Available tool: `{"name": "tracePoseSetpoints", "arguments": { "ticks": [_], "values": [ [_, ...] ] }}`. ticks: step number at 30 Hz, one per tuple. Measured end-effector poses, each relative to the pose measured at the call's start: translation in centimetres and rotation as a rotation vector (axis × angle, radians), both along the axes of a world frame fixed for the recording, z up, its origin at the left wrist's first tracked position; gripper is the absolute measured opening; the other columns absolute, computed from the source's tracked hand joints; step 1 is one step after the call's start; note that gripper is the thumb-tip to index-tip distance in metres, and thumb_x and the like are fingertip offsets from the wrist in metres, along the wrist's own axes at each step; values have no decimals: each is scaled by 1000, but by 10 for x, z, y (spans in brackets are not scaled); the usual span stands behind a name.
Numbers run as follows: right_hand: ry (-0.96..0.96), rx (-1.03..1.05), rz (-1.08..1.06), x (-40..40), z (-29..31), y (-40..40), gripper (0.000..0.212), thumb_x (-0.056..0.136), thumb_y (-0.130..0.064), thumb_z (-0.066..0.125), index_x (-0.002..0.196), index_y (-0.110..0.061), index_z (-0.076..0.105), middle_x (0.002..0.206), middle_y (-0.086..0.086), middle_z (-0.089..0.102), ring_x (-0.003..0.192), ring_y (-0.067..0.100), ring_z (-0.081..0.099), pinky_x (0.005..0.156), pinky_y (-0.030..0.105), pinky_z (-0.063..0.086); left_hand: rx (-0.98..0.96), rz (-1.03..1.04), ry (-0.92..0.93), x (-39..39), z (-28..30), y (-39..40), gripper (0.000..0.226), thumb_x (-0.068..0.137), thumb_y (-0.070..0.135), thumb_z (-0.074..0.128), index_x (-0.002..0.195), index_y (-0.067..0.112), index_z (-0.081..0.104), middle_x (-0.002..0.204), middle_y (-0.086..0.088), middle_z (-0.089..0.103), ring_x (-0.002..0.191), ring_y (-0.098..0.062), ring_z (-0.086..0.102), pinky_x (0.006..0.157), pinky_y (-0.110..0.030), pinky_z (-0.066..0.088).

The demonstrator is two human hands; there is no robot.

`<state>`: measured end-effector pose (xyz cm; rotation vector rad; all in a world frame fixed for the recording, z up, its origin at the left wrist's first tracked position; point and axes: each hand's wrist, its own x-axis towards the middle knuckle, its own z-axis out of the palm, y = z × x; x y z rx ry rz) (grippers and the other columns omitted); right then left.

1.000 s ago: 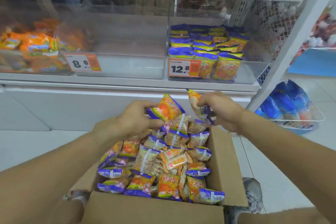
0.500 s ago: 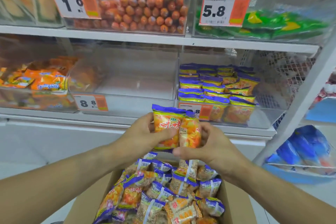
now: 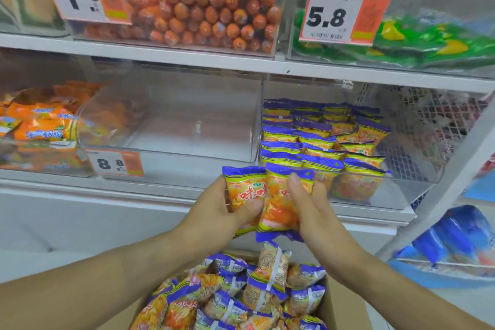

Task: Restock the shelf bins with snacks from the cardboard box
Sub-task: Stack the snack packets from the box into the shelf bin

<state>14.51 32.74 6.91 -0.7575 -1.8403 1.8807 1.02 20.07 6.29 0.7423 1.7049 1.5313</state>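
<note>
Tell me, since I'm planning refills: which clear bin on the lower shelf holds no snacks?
The middle bin, tagged 8.8; its neighbours both hold packets.

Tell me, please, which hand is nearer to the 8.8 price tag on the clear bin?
Left. The left hand, holding a snack packet, is just right of and below the 8.8 price tag; the right hand is farther right, beyond both packets.
</note>
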Motion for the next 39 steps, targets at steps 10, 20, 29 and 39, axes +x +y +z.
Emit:
{"name": "tracePoseSetpoints", "arguments": {
  "ticks": [10, 20, 29, 39],
  "values": [
    [68, -42, 223, 6, 5, 19, 45, 84, -29, 65, 126, -17, 55, 115, 5, 72, 100, 19, 70, 77, 32, 56, 129, -57, -309, 4, 12, 11, 75, 69, 45, 79, 132, 15, 53, 120, -10, 71, 109, -31, 69, 94, -50, 55],
    [77, -160, 309, 7, 11, 22, 65, 82, -33, 80, 135, -14, 48, 129, 11, 67, 120, 29, 64, 94, 38, 54, 72, -38, -42, 10, 23, 5, 57, 71, 42, 74, 123, 25, 55, 108, 6, 74, 96, -15, 73, 78, -31, 61],
    [83, -65, 380, 15, 20, 36, 74, 73, -6, 82, 138, -6, 47, 132, 18, 64, 125, 37, 60, 103, 55, 49, 46, -77, 202, 8, 33, 5, 56, 65, 57, 86, 109, 29, 67, 98, 8, 75, 86, -8, 70, 70, -25, 58],
    [20, 138, 271, 37, 20, 41, 65, 67, -6, 85, 126, -13, 58, 113, 8, 75, 104, 27, 72, 84, 38, 59, 3, -281, 240, 20, 35, 18, 58, 66, 34, 88, 115, 26, 58, 105, 9, 74, 92, -13, 73, 74, -29, 60]
  ]
}}
